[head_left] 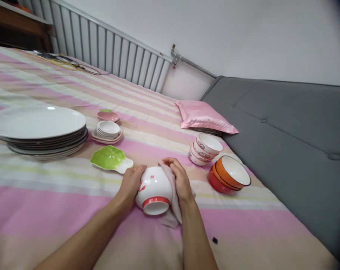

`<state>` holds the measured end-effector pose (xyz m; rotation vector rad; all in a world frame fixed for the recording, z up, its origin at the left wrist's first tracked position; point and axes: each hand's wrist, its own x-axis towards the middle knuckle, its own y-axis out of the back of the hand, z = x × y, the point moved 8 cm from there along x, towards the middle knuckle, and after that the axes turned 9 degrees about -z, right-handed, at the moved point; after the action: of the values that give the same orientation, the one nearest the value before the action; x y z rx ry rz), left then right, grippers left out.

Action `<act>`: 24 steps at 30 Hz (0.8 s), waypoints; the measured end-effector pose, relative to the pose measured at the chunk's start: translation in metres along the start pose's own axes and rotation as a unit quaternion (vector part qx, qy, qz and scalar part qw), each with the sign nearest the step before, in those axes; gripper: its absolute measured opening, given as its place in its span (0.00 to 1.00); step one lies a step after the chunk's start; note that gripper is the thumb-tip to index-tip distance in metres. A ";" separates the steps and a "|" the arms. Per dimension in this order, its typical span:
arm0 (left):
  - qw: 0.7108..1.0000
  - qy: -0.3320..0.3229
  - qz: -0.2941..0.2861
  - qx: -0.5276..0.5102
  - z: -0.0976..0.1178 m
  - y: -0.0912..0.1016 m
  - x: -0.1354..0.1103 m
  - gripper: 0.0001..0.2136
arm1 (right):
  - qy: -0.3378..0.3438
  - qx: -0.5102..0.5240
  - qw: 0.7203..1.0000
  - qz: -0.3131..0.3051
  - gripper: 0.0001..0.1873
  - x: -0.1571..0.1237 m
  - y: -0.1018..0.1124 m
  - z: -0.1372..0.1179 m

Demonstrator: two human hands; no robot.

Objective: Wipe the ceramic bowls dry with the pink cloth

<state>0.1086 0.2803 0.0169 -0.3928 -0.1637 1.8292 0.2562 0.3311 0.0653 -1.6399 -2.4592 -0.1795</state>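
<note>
A white bowl point(155, 183) with a red foot ring and red markings is tipped on its side, its base facing me. My left hand point(131, 184) grips its left side, thumb near the top. On the other side, my right hand point(179, 178) presses a pale pinkish cloth point(171, 187) against the bowl, and the cloth's lower end hangs below. The bowl's rim and inside are turned away from view. Just beyond my left hand lies a green and white leaf-shaped dish point(110, 158).
On the striped bedsheet point(102, 236) are stacked plates point(37, 122), small white bowls point(108, 128), pink dishes point(108, 116), patterned bowls point(205, 149) and orange-red bowls point(229, 174). A pink pillow point(205, 115) rests by the grey headboard point(285, 120). Cables point(65, 62) lie near the radiator point(110, 48).
</note>
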 end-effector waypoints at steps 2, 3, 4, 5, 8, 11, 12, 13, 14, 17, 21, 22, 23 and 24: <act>1.000 0.000 0.002 -0.001 0.000 0.001 0.000 0.16 | -0.006 0.051 0.998 0.036 0.09 -0.001 0.007 -0.001; 1.000 0.001 0.003 -0.002 -0.001 0.002 0.000 0.15 | -0.013 0.082 0.995 0.053 0.08 -0.002 0.011 0.000; 1.000 0.002 0.002 -0.003 -0.001 0.002 0.001 0.15 | -0.021 0.108 0.992 0.061 0.07 -0.003 0.013 0.001; 1.000 0.002 -0.001 -0.003 -0.002 0.002 0.001 0.15 | -0.031 0.126 0.990 0.054 0.06 -0.004 0.013 0.002; 1.000 -0.003 -0.008 -0.002 -0.002 0.001 0.001 0.15 | -0.072 0.115 0.990 -0.027 0.06 -0.007 0.006 0.003; 1.000 0.001 -0.004 -0.003 -0.002 0.001 0.002 0.15 | -0.104 0.084 0.986 -0.100 0.07 -0.013 0.001 0.002; 1.000 0.004 0.000 -0.004 -0.002 0.001 0.002 0.15 | -0.106 0.080 0.985 -0.114 0.07 -0.014 0.002 0.001; 1.000 0.007 0.005 -0.006 -0.003 0.002 0.002 0.15 | -0.104 0.080 0.983 -0.127 0.07 -0.016 0.002 -0.001; 1.000 0.011 0.010 -0.007 -0.003 0.003 0.002 0.15 | -0.104 0.081 0.981 -0.144 0.09 -0.018 0.002 -0.002; 1.000 0.019 0.010 -0.016 -0.002 0.002 0.002 0.15 | -0.112 0.094 0.969 -0.198 0.16 -0.022 0.001 -0.002; 0.999 0.024 -0.003 -0.021 -0.002 0.000 0.001 0.14 | -0.134 0.099 0.962 -0.218 0.15 -0.025 0.000 0.002; 0.999 0.027 -0.011 -0.019 -0.002 -0.001 0.001 0.15 | -0.140 0.097 0.960 -0.220 0.14 -0.025 0.000 0.003; 0.999 0.029 -0.020 -0.017 -0.003 -0.003 0.001 0.15 | -0.144 0.094 0.959 -0.224 0.13 -0.026 -0.001 0.005; 0.999 0.031 -0.029 -0.015 -0.003 -0.004 0.001 0.16 | -0.145 0.088 0.958 -0.229 0.13 -0.026 -0.002 0.005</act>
<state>0.1132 0.2821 0.0148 -0.4602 -0.1588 1.7576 0.2637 0.3078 0.0543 -1.0672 -2.9436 0.2342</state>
